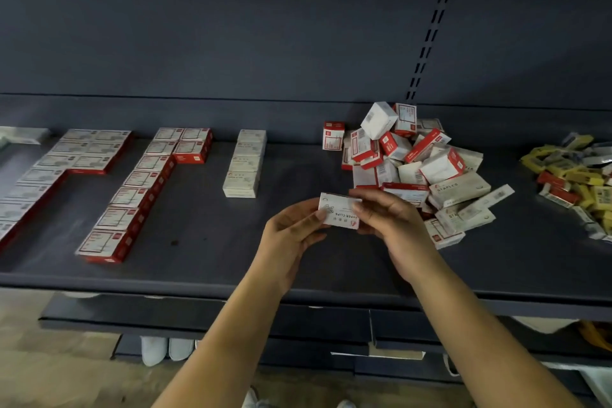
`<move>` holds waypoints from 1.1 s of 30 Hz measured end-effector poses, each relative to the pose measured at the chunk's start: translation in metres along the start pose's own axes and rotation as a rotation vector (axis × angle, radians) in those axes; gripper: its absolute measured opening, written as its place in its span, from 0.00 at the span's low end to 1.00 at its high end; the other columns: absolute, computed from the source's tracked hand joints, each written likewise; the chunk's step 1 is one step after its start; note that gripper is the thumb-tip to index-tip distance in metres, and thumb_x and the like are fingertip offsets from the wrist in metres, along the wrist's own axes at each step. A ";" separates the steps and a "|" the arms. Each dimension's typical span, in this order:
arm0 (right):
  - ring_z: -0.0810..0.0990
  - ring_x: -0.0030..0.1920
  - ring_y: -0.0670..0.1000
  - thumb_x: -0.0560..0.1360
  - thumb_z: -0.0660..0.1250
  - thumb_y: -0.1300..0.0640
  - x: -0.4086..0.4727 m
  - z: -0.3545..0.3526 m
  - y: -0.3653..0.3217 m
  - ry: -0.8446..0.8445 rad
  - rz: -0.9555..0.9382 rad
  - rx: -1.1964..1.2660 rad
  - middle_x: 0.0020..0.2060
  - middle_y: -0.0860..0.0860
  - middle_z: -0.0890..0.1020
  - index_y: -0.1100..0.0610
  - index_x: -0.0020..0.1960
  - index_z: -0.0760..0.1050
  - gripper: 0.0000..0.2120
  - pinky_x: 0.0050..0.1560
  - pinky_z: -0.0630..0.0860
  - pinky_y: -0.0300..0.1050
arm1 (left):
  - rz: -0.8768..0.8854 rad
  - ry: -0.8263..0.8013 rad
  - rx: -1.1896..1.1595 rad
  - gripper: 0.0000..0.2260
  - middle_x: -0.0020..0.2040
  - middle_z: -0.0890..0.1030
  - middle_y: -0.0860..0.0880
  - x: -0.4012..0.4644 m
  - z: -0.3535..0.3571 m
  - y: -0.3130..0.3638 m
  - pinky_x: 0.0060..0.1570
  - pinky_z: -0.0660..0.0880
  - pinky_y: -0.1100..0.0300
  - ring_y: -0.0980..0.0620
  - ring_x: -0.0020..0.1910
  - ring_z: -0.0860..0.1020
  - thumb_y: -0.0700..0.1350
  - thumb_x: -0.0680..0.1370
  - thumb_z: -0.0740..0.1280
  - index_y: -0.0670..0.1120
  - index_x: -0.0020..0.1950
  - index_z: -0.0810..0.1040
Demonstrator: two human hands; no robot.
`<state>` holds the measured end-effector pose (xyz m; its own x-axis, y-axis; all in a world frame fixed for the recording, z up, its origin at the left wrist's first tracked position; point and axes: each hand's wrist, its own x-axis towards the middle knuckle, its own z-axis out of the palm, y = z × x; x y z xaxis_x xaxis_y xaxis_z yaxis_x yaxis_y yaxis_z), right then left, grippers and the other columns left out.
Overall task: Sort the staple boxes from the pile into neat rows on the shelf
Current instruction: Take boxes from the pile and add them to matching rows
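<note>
Both hands hold one small white box (338, 211) above the dark shelf (205, 252), just in front of the pile (417, 166). The left hand (291, 235) grips its left end between thumb and fingers, and the right hand (390, 225) closes over its right end from above. The print on the box is upside down to me and reads "PAPER CLIPS", with a small red logo in one corner.

The pile is a loose heap of white and red-and-white boxes; on two white ones at its front I can read "STAPLES". To the left stands a short row of white boxes (245, 164), their print too faint to read. Further left lie rows of red-edged boxes (132, 195), labels blurred. At the far right lies a heap of yellow packets (579, 175).
</note>
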<state>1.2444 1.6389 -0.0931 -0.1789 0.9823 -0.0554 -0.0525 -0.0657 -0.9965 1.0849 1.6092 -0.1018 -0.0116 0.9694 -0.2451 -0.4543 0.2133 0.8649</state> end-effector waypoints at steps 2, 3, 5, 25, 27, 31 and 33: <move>0.82 0.45 0.50 0.72 0.67 0.55 0.002 0.014 0.002 0.022 0.045 0.030 0.42 0.52 0.84 0.54 0.46 0.79 0.05 0.42 0.78 0.43 | 0.040 0.023 -0.016 0.14 0.46 0.84 0.45 0.001 -0.012 0.008 0.46 0.78 0.60 0.50 0.46 0.82 0.42 0.67 0.69 0.42 0.52 0.80; 0.82 0.45 0.52 0.70 0.67 0.51 0.003 0.023 0.002 0.037 0.070 0.048 0.42 0.53 0.84 0.55 0.45 0.79 0.09 0.43 0.77 0.44 | 0.055 0.037 -0.024 0.15 0.46 0.84 0.45 0.002 -0.019 0.013 0.45 0.79 0.60 0.50 0.46 0.82 0.42 0.67 0.70 0.42 0.53 0.79; 0.82 0.46 0.54 0.66 0.67 0.46 0.004 0.040 0.002 0.034 0.097 0.049 0.42 0.55 0.84 0.57 0.44 0.79 0.16 0.43 0.76 0.45 | 0.082 0.050 -0.008 0.16 0.43 0.84 0.45 0.003 -0.031 0.023 0.42 0.79 0.60 0.51 0.44 0.82 0.42 0.67 0.70 0.42 0.53 0.79; 0.83 0.48 0.57 0.67 0.68 0.62 0.018 0.139 0.001 0.093 0.010 0.353 0.44 0.60 0.82 0.60 0.45 0.68 0.11 0.45 0.80 0.44 | 0.071 -0.048 0.083 0.19 0.51 0.83 0.43 0.001 -0.107 0.064 0.48 0.78 0.56 0.47 0.49 0.81 0.46 0.69 0.69 0.41 0.59 0.78; 0.82 0.50 0.57 0.66 0.68 0.61 0.017 0.147 0.003 0.092 0.008 0.372 0.48 0.61 0.80 0.60 0.48 0.68 0.14 0.47 0.80 0.45 | 0.097 -0.030 0.070 0.18 0.52 0.83 0.43 0.001 -0.110 0.066 0.49 0.78 0.57 0.46 0.53 0.81 0.42 0.68 0.70 0.41 0.58 0.78; 0.82 0.51 0.54 0.67 0.69 0.63 0.017 0.153 0.005 0.059 0.010 0.337 0.48 0.57 0.82 0.55 0.60 0.68 0.23 0.50 0.79 0.46 | 0.120 0.008 0.017 0.17 0.51 0.83 0.44 0.003 -0.115 0.070 0.49 0.79 0.58 0.47 0.52 0.81 0.42 0.67 0.70 0.42 0.54 0.79; 0.81 0.52 0.51 0.68 0.71 0.64 0.017 0.152 0.004 0.027 -0.025 0.206 0.51 0.57 0.80 0.50 0.62 0.68 0.26 0.50 0.79 0.44 | 0.115 0.009 0.007 0.15 0.51 0.83 0.43 0.005 -0.117 0.072 0.50 0.79 0.57 0.46 0.52 0.82 0.42 0.67 0.70 0.42 0.53 0.80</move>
<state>1.0924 1.6283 -0.0888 -0.1489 0.9882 -0.0347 -0.2574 -0.0726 -0.9636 0.9478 1.6148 -0.0924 -0.0713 0.9864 -0.1482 -0.4435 0.1018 0.8905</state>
